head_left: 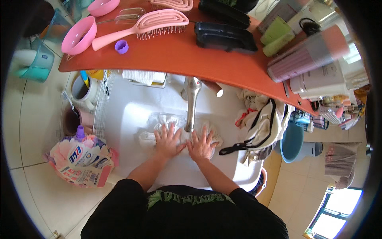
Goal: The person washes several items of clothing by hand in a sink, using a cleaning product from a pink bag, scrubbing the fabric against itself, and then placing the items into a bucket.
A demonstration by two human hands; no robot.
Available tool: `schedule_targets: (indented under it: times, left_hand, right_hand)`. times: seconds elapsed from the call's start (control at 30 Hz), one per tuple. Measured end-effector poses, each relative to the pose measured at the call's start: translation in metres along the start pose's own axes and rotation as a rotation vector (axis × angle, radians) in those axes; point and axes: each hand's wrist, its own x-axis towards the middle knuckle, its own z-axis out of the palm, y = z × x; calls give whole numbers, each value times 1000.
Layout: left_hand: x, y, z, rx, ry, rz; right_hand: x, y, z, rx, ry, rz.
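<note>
Both of my hands reach down into a white sink [129, 153]. My left hand [168, 142] lies with its fingers spread on a wet, pale cloth [147, 139], which shows beyond its fingertips and to its left. Beside it, my right hand [201, 145] rests palm down with fingers apart, and more pale fabric [215, 136] bunches around its fingers. Whether this is one piece or two I cannot tell. The spout of a metal faucet [192, 97] ends just above and between the hands. Neither hand grips anything.
A red-brown shelf [159, 63] overhangs the sink's back, holding a pink hairbrush [161, 24], a purple cap [121, 47] and a pink bowl [81, 36]. Piled clothes with black straps [262, 127] cover the right rim. At left stands a detergent pouch [81, 161]. A blue basin [291, 141] is farther right.
</note>
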Motion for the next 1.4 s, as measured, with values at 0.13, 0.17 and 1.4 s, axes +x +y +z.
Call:
schedule_targets:
  times: [0.13, 0.17, 1.4]
  left_hand:
    - [7, -9, 41, 23, 125, 6]
    - [7, -11, 48, 17, 123, -5]
    - [-25, 28, -146, -793, 240, 144]
  right_hand:
    - [12, -2, 16, 64, -29, -7]
    - [15, -3, 23, 89, -13, -12]
    - [-17, 42, -20, 579, 331, -217]
